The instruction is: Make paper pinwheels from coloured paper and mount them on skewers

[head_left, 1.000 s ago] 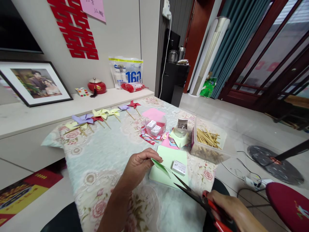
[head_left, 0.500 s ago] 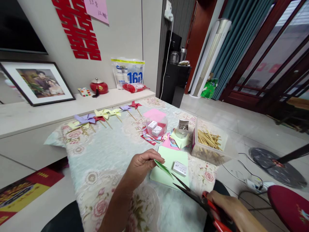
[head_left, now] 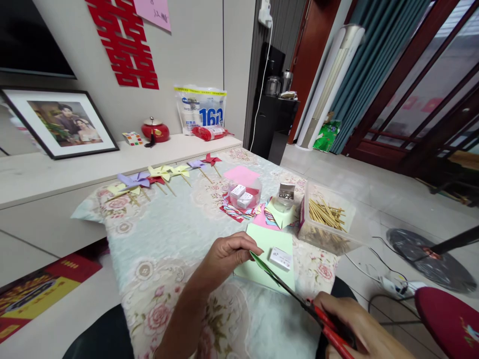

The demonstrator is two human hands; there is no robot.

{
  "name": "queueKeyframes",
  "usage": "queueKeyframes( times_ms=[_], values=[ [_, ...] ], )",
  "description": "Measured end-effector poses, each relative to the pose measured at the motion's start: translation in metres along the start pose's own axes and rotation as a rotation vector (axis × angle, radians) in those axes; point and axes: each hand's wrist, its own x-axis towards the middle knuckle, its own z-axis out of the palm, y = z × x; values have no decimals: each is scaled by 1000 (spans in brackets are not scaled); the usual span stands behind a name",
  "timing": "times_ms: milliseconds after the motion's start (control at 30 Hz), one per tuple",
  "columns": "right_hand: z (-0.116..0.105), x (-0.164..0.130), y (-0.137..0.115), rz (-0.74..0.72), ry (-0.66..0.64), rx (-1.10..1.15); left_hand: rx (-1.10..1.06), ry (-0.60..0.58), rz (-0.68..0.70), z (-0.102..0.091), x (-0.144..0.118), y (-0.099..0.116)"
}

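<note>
My left hand (head_left: pixel 232 256) pinches a folded piece of green paper (head_left: pixel 261 263) between thumb and fingers, above the table. My right hand (head_left: pixel 354 319) is wrapped round the red handles of a pair of scissors (head_left: pixel 318 314). Their blades lie closed or nearly closed along the edge of the green paper. Beneath, a stack of pale green paper sheets (head_left: pixel 254 275) lies on the tablecloth, with a small white box (head_left: pixel 280 259) on top of it.
Several paper pinwheels (head_left: pixel 134 182) on sticks line the table's far left edge. Further back stands a clear round container (head_left: pixel 254 192) with small white boxes. To the right are a box of metal pins (head_left: pixel 286 191) and a plastic bin (head_left: pixel 329 238) of wooden sticks.
The scissors' blades have come together on the green paper, from apart before. My left hand with the paper has shifted slightly right.
</note>
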Motion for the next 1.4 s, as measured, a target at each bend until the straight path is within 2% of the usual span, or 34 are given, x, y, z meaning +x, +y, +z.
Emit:
queueKeyframes(
  times_ms=[167,400,567,967,1167,1400],
  values=[
    [2,12,-8,-9,-76,141,-14,-15,-18,1,2,0],
    [12,12,11,75,-228,292,-50,-22,-10,1,0,-1],
    [15,14,13,139,-309,393,-55,-16,-14,1,1,0],
    [-3,12,9,109,-353,416,-49,-6,-36,1,1,3],
    [-8,11,12,105,-477,468,-43,-4,-52,0,0,2],
    [-10,10,11,107,-430,480,-15,18,-49,-1,-1,1]
  ],
)
